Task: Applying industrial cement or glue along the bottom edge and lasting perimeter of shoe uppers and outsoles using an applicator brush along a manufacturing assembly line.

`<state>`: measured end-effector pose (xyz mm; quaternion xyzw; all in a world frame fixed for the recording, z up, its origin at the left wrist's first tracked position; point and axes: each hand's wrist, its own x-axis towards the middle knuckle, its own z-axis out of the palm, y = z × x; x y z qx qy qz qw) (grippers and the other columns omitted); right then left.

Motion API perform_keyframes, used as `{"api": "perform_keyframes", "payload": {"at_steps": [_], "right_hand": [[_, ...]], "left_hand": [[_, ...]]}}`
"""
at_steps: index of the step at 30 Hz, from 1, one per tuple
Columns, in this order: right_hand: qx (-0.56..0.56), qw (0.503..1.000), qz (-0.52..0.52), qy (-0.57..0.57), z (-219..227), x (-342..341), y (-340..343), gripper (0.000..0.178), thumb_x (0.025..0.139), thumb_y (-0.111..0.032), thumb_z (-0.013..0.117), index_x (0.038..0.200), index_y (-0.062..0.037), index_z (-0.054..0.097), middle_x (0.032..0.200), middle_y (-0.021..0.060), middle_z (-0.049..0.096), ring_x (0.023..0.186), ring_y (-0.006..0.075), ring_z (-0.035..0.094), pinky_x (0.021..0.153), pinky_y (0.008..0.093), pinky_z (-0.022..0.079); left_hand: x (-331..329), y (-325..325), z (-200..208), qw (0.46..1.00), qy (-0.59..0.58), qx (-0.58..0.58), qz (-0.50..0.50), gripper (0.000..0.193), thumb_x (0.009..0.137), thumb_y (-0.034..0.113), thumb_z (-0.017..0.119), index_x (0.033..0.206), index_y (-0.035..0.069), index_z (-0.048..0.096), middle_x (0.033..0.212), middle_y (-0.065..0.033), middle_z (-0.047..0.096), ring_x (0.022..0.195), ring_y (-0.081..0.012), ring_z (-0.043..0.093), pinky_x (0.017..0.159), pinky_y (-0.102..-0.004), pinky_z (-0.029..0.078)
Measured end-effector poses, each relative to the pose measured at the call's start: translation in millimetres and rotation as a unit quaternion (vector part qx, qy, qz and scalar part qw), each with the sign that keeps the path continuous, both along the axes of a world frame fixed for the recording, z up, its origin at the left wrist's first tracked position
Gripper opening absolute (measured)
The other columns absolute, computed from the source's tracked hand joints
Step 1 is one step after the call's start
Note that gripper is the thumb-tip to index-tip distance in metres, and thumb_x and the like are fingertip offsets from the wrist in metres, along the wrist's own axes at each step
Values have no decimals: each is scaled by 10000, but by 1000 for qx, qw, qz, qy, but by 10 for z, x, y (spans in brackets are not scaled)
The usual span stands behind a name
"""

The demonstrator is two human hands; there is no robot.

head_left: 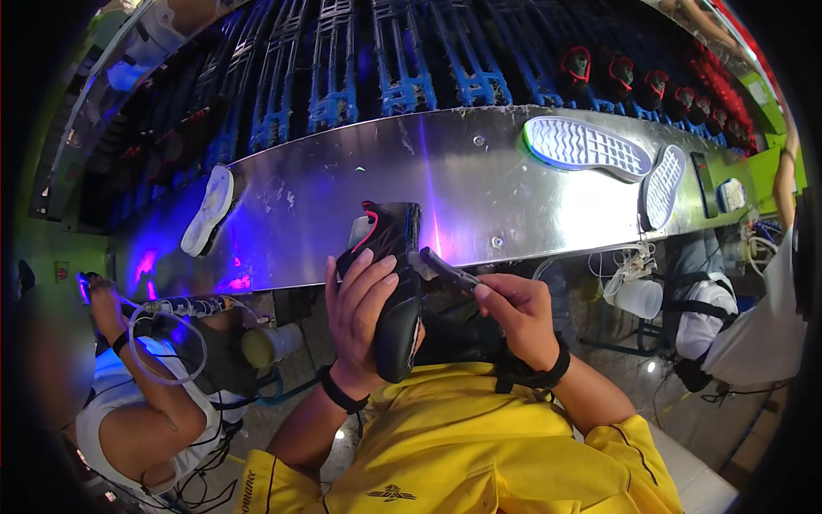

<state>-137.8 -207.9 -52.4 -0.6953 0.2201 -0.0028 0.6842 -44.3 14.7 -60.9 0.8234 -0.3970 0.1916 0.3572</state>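
Observation:
My left hand (pixel 364 300) is wrapped round a black shoe upper (pixel 399 330) with red trim at its collar, held over the bench's near edge. Its toe points toward me and its bottom faces right. In my right hand (pixel 522 315) is a slim dark brush-like tool (pixel 451 271), pinched between thumb and fingers. The tool's tip meets the lower side of the shoe near its middle; its exact end is hard to make out. Beyond, at the right, lie a white-and-grey shoe sole (pixel 586 147) and a second sole (pixel 663 188), both tread up.
Another pale sole (pixel 208 210) rests at the left of the metal bench (pixel 334 188). Behind the bench run blue racks (pixel 402 90), with red-trimmed black shoes (pixel 621 72) at the right. Co-workers sit at both sides; a white tub (pixel 639 297) hangs below the bench's edge.

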Motion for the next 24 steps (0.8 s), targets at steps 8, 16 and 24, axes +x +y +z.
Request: {"api": "perform_keyframes", "payload": {"at_steps": [8, 16, 24], "right_hand": [[-257, 961, -19, -97, 49, 246, -24, 185, 1006, -171, 749, 1060, 1, 790, 770, 197, 662, 611, 344, 593, 587, 402, 452], [2, 998, 68, -8, 174, -112, -63, 237, 1073, -176, 723, 1128, 44, 792, 717, 10, 659, 689, 53, 549, 608, 270, 444], [-21, 994, 56, -92, 276, -300, -43, 199, 1043, -124, 732, 1115, 55, 783, 788, 74, 687, 677, 113, 583, 620, 291, 447]], "left_hand": [[-32, 25, -115, 1000, 5, -21, 7, 582, 895, 212, 805, 1395, 84, 536, 1435, -154, 655, 1428, -389, 580, 1287, -685, 275], [-19, 50, -24, 1000, 10, -3, 5, 626, 889, 183, 803, 1423, 59, 503, 1433, -184, 647, 1427, -415, 573, 1283, -673, 285], [-52, -86, 144, 999, 20, 22, 26, 703, 869, 223, 810, 1471, 31, 502, 1466, -209, 614, 1434, -457, 555, 1276, -646, 293]]}}
